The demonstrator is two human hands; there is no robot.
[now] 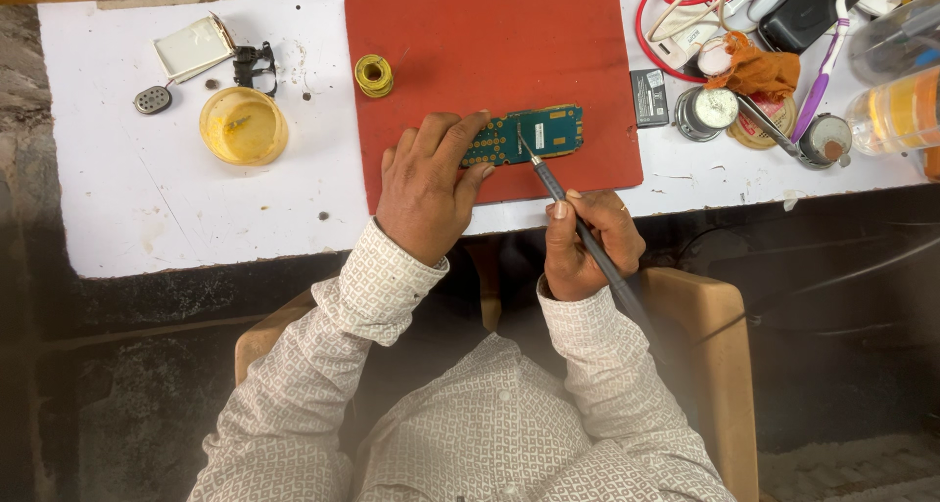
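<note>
left hand fingers flat, pinning green circuit board on red mat, right hand gripping soldering iron, tip on board, yellow dish holding yellowish residue on bench

- Teal-green circuit board dotted with gold contacts
- Red-orange mat on white table
- Yellow solder spool; yellow round dish
- Dark grey soldering iron
- White sleeves patterned with small grey diamonds
- Orange cloth; purple toothbrush
</note>
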